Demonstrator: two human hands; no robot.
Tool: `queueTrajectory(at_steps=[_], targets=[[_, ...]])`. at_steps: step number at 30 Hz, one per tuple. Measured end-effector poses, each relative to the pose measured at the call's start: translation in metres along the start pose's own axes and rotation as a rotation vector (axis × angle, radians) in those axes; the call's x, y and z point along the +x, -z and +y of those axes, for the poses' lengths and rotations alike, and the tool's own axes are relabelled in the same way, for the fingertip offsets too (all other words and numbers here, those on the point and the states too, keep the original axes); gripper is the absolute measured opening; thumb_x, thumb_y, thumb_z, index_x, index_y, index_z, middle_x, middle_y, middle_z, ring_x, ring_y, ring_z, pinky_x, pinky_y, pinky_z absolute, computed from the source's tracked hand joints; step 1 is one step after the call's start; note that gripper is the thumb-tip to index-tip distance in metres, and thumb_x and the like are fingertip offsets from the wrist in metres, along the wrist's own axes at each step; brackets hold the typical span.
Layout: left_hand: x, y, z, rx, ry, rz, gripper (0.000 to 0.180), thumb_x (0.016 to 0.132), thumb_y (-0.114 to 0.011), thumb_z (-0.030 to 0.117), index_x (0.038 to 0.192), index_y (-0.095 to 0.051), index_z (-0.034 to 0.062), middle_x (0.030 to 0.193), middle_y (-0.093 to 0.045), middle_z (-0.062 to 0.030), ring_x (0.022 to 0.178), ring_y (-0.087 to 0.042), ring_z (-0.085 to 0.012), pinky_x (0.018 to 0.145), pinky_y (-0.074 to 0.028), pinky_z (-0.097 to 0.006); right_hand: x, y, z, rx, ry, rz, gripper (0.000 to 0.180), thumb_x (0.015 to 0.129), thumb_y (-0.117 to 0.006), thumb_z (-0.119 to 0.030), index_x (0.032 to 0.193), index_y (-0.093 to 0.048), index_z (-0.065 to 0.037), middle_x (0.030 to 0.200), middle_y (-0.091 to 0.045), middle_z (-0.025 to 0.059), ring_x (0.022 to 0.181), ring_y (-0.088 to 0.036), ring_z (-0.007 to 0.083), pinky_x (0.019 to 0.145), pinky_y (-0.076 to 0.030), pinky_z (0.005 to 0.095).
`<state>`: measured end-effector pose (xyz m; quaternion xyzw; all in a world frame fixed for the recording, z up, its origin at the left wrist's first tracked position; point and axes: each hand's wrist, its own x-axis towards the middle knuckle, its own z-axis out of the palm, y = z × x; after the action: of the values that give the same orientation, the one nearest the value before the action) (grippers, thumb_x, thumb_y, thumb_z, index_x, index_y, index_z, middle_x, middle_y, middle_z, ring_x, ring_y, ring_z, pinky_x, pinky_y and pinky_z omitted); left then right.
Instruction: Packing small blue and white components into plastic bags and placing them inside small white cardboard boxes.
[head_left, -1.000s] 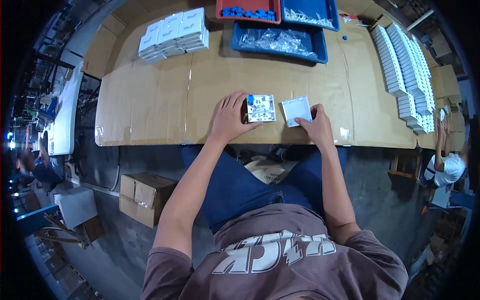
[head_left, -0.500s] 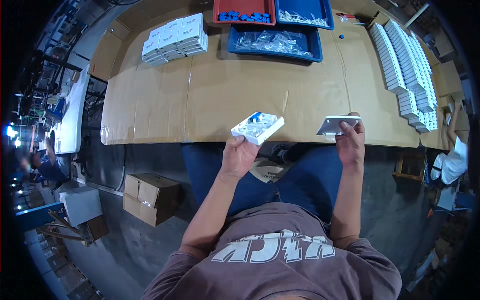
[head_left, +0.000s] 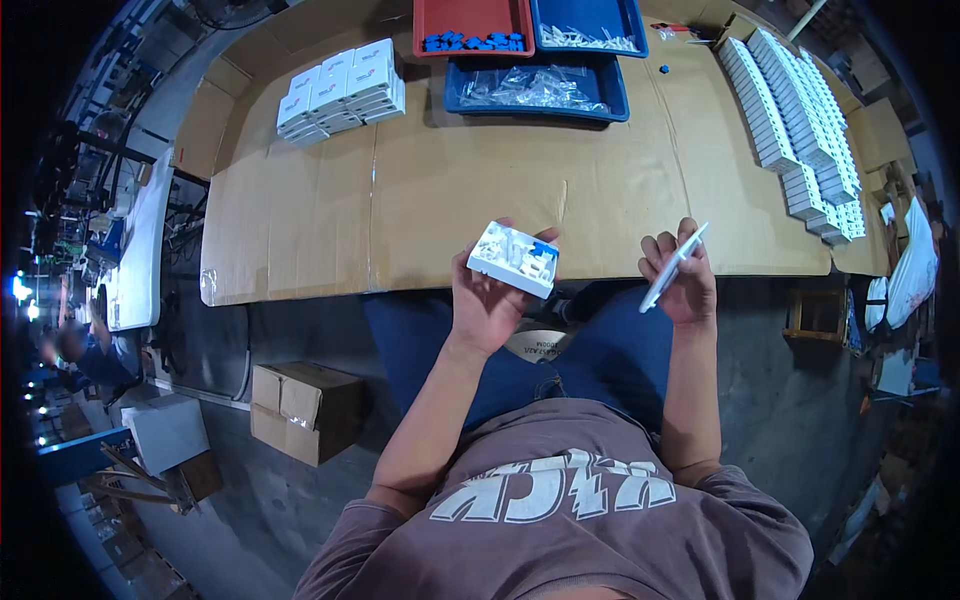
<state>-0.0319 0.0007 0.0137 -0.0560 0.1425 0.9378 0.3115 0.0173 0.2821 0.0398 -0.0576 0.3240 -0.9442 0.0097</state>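
Observation:
My left hand [head_left: 487, 312] holds a shallow white plastic box [head_left: 508, 281] from below, its fingertips showing past the far rim. The box is uncovered and tilted. Inside lie small white parts and a blue piece [head_left: 542, 249] near the right corner; the exact kinds of these parts are too small to tell. To the right, my right hand [head_left: 692, 288] pinches a thin white rectangular plate [head_left: 672, 269], seen almost edge-on. A gap separates the plate from the box. Both hands are raised near the front edge of the cardboard-covered table [head_left: 440, 230].
Closed white boxes [head_left: 345, 85] are stacked at the back left. Trays stand at the back: a red one [head_left: 470, 15] with blue pieces, a blue one [head_left: 590, 12] with white pieces, another blue one [head_left: 455, 95] with clear bags. Long stacks of white pieces [head_left: 790, 110] line the right side.
The box has turned in my left hand, and its contents now face me more. In my right hand the plate has swung from lying nearly flat to steeply tilted, edge-on.

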Motion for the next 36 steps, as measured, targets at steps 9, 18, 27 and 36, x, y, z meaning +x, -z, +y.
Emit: queueTrajectory(at_steps=[9,18,27,36], targets=[[-0.011,-0.003,0.005,-0.157,0.148,-0.269,0.111,0.087,-0.035,0.091,0.154,-0.039,0.003,0.139,-0.057,-0.029,0.099,-0.067,-0.0418,0.076,-0.057,-0.052,0.014,-0.033,0.024,-0.254,-0.204,0.243,0.054,0.094,-0.067,-0.018,0.141,-0.046,0.001,0.135,-0.06,0.0247,0.116,-0.067,0.0476,0.098,-0.058,0.0587],[-0.017,-0.009,-0.007,-0.14,0.161,0.092,0.116,0.085,-0.02,0.095,0.149,-0.045,0.0023,0.142,-0.052,-0.0362,0.128,-0.054,-0.058,0.108,-0.043,-0.068,0.02,-0.029,0.025,-0.142,-0.193,0.135,0.068,0.103,-0.052,-0.04,0.155,-0.033,-0.001,0.147,-0.049,0.0356,0.122,-0.064,0.047,0.104,-0.054,0.056],[-0.019,0.001,-0.009,-0.08,0.102,0.063,0.085,0.101,-0.03,0.068,0.143,-0.051,-0.0028,0.135,-0.061,-0.0287,0.124,-0.058,-0.0533,0.108,-0.045,-0.063,0.039,-0.046,0.039,0.408,-0.21,0.021,0.068,0.109,-0.036,-0.05,0.163,-0.027,-0.01,0.163,-0.025,0.0343,0.151,-0.026,0.0535,0.118,-0.027,0.0707],[-0.02,-0.028,-0.007,0.002,0.182,0.2,0.089,0.101,-0.029,0.073,0.146,-0.05,-0.0003,0.133,-0.061,-0.0245,0.116,-0.063,-0.0462,0.103,-0.05,-0.063,0.055,-0.056,0.03,-0.187,-0.224,-0.151,0.072,0.103,-0.05,-0.046,0.156,-0.036,0.0,0.148,-0.051,0.0279,0.138,-0.052,0.0409,0.115,-0.041,0.0517]])
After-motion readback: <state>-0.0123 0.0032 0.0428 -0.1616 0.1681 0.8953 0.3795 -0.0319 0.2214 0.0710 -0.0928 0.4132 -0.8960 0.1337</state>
